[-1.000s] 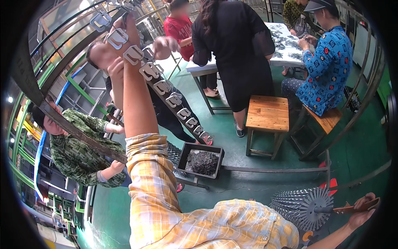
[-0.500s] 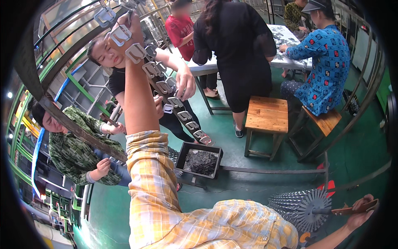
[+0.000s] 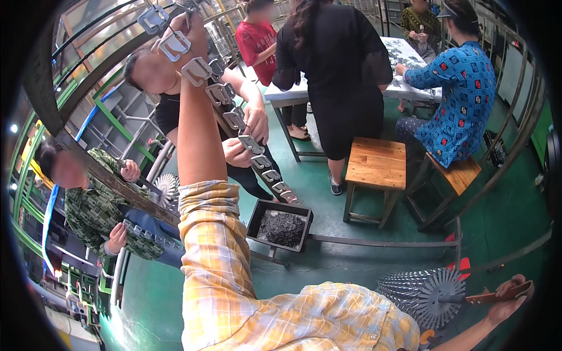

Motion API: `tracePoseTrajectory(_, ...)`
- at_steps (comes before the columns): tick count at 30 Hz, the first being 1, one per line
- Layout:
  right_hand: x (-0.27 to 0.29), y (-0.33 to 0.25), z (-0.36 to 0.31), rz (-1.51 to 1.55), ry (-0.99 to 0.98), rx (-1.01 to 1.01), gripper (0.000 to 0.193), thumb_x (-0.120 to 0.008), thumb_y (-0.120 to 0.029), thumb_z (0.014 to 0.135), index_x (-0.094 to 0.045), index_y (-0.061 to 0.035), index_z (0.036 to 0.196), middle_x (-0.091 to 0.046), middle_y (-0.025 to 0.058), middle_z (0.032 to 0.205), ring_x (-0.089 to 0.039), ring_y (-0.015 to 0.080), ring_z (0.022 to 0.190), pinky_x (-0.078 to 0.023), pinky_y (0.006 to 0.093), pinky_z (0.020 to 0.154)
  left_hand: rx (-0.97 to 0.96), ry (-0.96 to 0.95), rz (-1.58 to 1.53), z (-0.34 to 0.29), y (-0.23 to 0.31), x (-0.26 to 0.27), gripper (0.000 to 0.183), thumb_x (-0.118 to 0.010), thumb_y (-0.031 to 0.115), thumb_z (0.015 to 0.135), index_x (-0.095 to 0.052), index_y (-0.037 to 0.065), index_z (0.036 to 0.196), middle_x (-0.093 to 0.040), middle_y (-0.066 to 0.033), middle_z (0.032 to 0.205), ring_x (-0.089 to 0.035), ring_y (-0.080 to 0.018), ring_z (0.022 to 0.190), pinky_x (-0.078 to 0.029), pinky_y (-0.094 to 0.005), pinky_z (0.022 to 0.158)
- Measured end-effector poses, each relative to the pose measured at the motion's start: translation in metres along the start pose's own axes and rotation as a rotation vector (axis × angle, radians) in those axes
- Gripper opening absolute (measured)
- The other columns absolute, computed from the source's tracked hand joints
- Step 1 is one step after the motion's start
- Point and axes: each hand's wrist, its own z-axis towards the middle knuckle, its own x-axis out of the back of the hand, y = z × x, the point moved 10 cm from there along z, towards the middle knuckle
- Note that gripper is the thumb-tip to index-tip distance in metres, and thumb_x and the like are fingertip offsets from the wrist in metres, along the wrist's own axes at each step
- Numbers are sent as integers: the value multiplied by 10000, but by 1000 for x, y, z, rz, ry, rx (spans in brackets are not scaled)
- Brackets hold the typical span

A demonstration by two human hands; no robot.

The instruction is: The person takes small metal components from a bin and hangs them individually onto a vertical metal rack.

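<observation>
My left arm reaches up in a rolled yellow plaid sleeve. At the top, my left hand appears closed on the upper end of a dark bar hung with flat metal buckles; its fingers are partly hidden. The bar slants down to the right. A black-clad co-worker's hands touch buckles midway along it. At the lower right my right hand is wrapped round a brown flat handle. That handle joins a rod bearing a spiky roll of thin metal strips.
Below the bar stands a black tray of small dark pieces on a metal frame. Wooden stools stand near a white table with people around it. At left, a person in a camouflage shirt stands behind a slanted post.
The camouflage-shirted person's upper hand has risen, and a spiky metal disc now shows beside it. The black-clad co-worker's hands have shifted along the buckles. My hands have barely moved.
</observation>
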Motion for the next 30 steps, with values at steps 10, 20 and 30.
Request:
tracePoseTrajectory(10,-5,-1,3,-3,-18,-5,593,-379,-564,815,-412,10,961,-375,-3,528,-353,74,471,-278,183,468,49,-101,67,-6,15,-5,123,-639,120,732,-612,-1,736,-559,12,615,-464,-30,550,-338,-177,492)
tracePoseTrajectory(20,-8,2,8,12,-58,-4,582,-379,-556,819,-411,7,963,-370,0,524,-351,76,470,-279,182,470,126,-140,-119,-22,-5,4,165,-678,178,710,-637,26,758,-587,-1,616,-520,-52,555,-399,-193,528)
tracePoseTrajectory(30,-9,2,5,8,-81,17,563,-358,-534,835,-385,5,997,-383,13,555,-357,84,470,-299,191,468,125,-180,-92,-6,10,18,415,-705,354,671,-633,27,917,-621,-27,661,-544,-58,585,-404,-181,555)
